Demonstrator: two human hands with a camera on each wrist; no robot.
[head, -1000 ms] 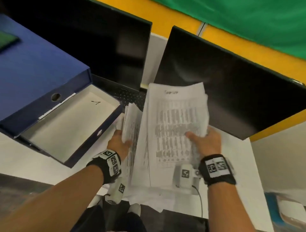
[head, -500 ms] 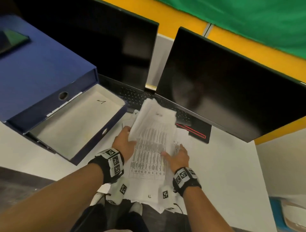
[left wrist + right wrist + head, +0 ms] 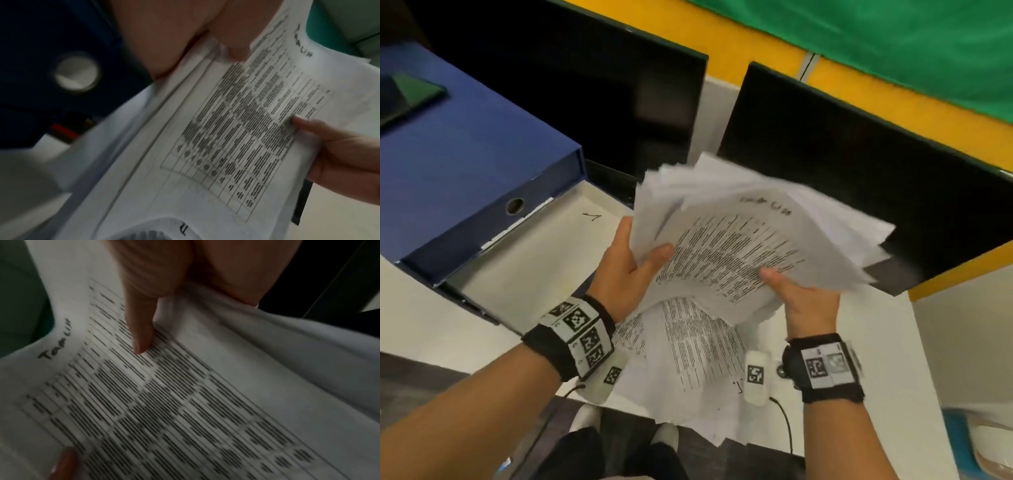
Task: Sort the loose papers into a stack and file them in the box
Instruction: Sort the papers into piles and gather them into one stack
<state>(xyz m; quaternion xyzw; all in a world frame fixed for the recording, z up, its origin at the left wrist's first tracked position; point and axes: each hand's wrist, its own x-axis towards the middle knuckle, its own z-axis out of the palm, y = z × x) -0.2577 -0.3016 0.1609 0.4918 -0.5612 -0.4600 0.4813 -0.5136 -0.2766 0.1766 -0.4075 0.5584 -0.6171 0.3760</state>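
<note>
A thick, ragged stack of printed papers is held up above the desk by both hands. My left hand grips its left edge, thumb on the top sheet. My right hand grips the near right edge, thumb on top; the fingers underneath are hidden. Both wrist views show the stack's top sheet with a printed table and a thumb on it. More loose sheets lie on the desk below. The open blue file box sits at the left, its pale inside facing up.
Two dark monitors stand behind the papers, with a keyboard partly hidden below them. The white desk extends to the right. A dark phone lies on the box lid. The desk's front edge is near my wrists.
Half a second ago the papers lay flat on the desk under both hands. Now both hands have lifted a thick stack up, leaving some sheets on the desk.
</note>
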